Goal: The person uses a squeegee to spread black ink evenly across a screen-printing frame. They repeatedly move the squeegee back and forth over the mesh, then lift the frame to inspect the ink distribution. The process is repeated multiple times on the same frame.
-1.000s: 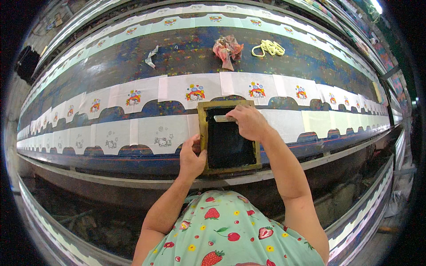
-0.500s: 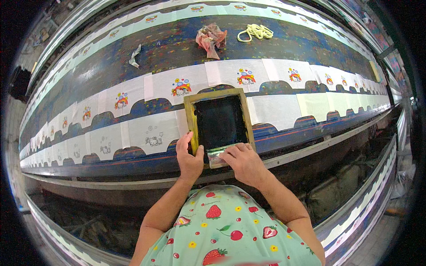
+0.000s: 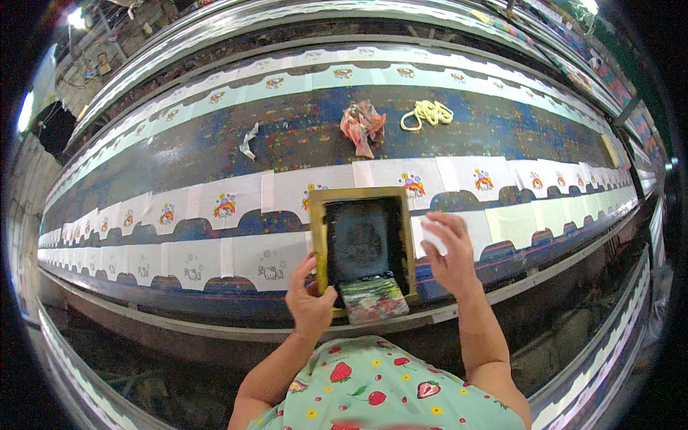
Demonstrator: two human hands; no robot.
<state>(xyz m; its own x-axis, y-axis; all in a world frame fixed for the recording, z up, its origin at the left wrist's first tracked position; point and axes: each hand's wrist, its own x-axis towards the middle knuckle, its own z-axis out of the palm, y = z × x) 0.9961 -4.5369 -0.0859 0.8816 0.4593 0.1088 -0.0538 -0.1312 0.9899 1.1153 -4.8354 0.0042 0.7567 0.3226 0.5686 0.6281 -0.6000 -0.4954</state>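
A wooden screen-printing frame point(image 3: 362, 193) lies over the near row of white fabric pieces, with black ink on its dark mesh point(image 3: 358, 240). My left hand point(image 3: 310, 304) is closed round the frame's left side near the lower corner. Inside the frame's near end leans a paint-stained squeegee blade point(image 3: 374, 297), its lower edge over the near rim; neither hand touches it. Just off the frame's right side, my right hand point(image 3: 453, 254) is raised with fingers spread and nothing in it, above a white fabric piece point(image 3: 473, 231).
Left of the frame, fabric pieces point(image 3: 247, 251) carry grey outline prints. The row behind has coloured prints point(image 3: 224, 205). Farther back on the stained table point(image 3: 301, 122) lie a crumpled reddish rag point(image 3: 363, 127), a pale yellow cord bundle point(image 3: 430, 113) and a whitish scrap point(image 3: 249, 141).
My right hand has let go of the squeegee and moved up to the right, its fingers opening. The squeegee now rests in the frame. My left hand keeps its hold; the view has tilted up.
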